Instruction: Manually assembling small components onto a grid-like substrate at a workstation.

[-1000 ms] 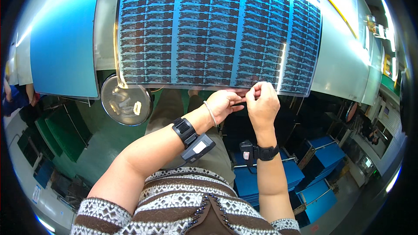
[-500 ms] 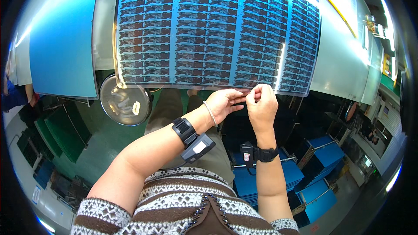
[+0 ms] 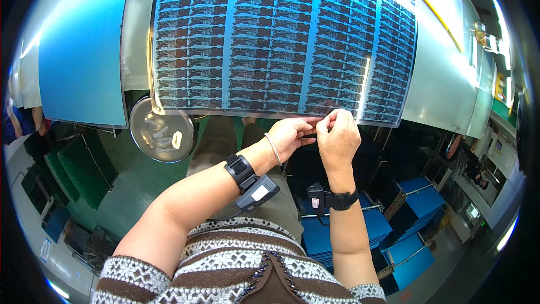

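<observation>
A large clear film sheet [image 3: 270, 50] printed with dark repeating patterns lies over a blue panel. At its near edge, my right hand [image 3: 338, 135] is closed, thumb and fingertips pinched together; anything between them is too small or hidden to make out. Just to the left, my left hand [image 3: 287, 138] reaches along the same edge. Its top finger lies against the edge, while the lower fingers are loosely bent and apart. The two hands' fingertips almost meet.
A round metal stool [image 3: 163, 135] with scraps on it stands below the table edge. A blue panel [image 3: 81, 50] lies at left. Racks of blue panels [image 3: 349, 228] are at lower right. Another person's arm [image 3: 39, 119] shows at far left.
My left fingers have drawn in slightly and lie closer along the film's edge. My right hand stays pinched, nearly in place. The view has shifted slightly.
</observation>
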Demonstrator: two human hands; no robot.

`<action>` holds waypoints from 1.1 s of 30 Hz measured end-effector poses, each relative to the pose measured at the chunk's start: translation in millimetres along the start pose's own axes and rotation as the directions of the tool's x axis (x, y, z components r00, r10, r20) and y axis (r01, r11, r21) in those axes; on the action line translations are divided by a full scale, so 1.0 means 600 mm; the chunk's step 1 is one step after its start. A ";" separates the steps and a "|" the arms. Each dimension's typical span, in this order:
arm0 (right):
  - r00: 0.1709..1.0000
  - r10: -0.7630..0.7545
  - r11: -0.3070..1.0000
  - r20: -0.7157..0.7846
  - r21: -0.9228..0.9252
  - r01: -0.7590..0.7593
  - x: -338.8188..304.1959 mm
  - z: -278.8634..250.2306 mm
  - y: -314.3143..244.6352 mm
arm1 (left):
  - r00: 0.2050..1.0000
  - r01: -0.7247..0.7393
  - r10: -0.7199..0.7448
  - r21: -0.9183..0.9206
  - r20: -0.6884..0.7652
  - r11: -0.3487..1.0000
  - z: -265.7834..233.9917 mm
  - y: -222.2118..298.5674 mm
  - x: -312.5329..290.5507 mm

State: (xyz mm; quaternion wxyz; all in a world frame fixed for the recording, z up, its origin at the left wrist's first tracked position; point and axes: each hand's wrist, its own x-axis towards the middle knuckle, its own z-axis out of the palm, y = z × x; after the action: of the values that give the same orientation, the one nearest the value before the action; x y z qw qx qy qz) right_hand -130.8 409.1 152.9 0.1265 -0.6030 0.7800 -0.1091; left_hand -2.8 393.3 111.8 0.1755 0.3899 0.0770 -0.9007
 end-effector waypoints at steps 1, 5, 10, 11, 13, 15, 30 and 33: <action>1.000 0.013 0.999 0.000 0.034 -0.013 -0.001 0.001 0.001 | 1.000 -0.002 0.002 -0.001 0.000 1.000 0.000 0.000 0.000; 0.999 0.042 0.983 0.018 0.179 -0.044 -0.004 0.002 0.010 | 1.000 0.003 -0.003 0.019 0.006 1.000 0.001 0.003 -0.003; 0.995 0.084 0.956 0.048 0.279 -0.094 -0.006 -0.002 0.012 | 0.999 0.005 -0.007 0.043 0.044 0.999 0.002 0.007 -0.005; 0.994 0.096 0.949 0.050 0.296 -0.107 -0.005 -0.003 0.012 | 0.999 0.004 -0.006 0.035 0.051 0.999 0.002 0.007 -0.005; 0.993 0.108 0.942 0.054 0.313 -0.120 -0.005 -0.002 0.011 | 0.998 0.005 -0.006 0.027 0.056 1.000 0.002 0.008 -0.006; 0.998 0.048 0.971 0.029 0.235 -0.054 -0.005 0.002 0.011 | 0.999 0.013 -0.015 0.048 0.031 0.999 0.003 0.008 -0.006; 0.997 0.066 0.991 0.027 0.119 -0.068 -0.004 0.003 0.001 | 1.000 0.028 -0.028 0.061 0.008 0.998 -0.002 0.004 -0.001; 0.997 0.065 0.993 0.033 0.098 -0.068 -0.004 0.002 -0.001 | 0.999 0.018 -0.020 0.056 0.040 0.998 -0.004 0.005 0.000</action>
State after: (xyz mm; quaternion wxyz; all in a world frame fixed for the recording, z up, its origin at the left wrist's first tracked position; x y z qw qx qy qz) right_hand -129.3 411.1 151.9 0.1713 -0.5713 0.7914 -0.1344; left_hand -0.4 391.3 110.2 0.1576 0.3754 0.0521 -0.9119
